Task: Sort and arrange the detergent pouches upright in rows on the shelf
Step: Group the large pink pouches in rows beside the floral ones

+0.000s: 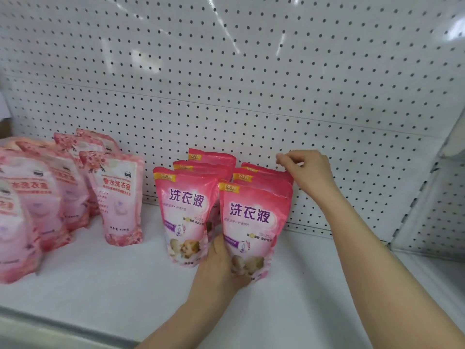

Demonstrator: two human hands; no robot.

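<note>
Left hand [221,263]: I see it curled round the base of the front pouch [254,222], with the fingers wrapped at its lower edge.
Right hand [308,172]: the fingers are curled at the top right corner of the rear pouch [264,171]. I cannot tell whether they pinch the seal or only touch it.
Front pouch: it stands upright on the shelf [125,285] at the head of the right of 2 deep-pink rows, each 3 deep. It is just beside the left row's front pouch [185,210].
Handling, as I judge it: the pouch is soft film filled with liquid, so it is probably fairly heavy for its size and prone to slump. The glossy skin is probably slippery. It looks yielding rather than fragile.
Where to hold: I would carry the weight low, at the filled base, and steady the flat top seal, which is likely the stiffest edge.
Surroundings: paler pink pouches [118,197] stand in a looser group well apart to the left, and a white pegboard [251,71] rises behind.
</note>
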